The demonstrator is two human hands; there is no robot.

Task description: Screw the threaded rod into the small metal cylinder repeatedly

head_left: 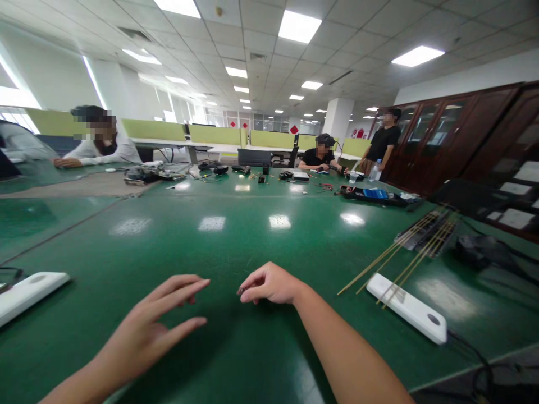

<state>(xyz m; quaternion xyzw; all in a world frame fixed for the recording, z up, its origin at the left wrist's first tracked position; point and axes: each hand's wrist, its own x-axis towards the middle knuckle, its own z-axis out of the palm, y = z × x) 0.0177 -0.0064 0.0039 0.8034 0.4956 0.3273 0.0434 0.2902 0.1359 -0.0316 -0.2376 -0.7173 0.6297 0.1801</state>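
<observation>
My left hand [164,311] hovers over the green tabletop [236,241], thumb and fingers spread apart with nothing between them. To its right, my right hand [269,286] has its fingers curled and the thumb near the index finger in a pinch. Something small and dark shows at those fingertips, too small to name. A gap separates the two hands, and the green surface shows between them.
White power strips lie at the left [33,292] and the right [408,308]. Thin wooden sticks [396,252] rest across the right strip. Farther back are a black tray [370,195], a water bottle [374,170] and electronic parts [155,173]. Several people are around the table.
</observation>
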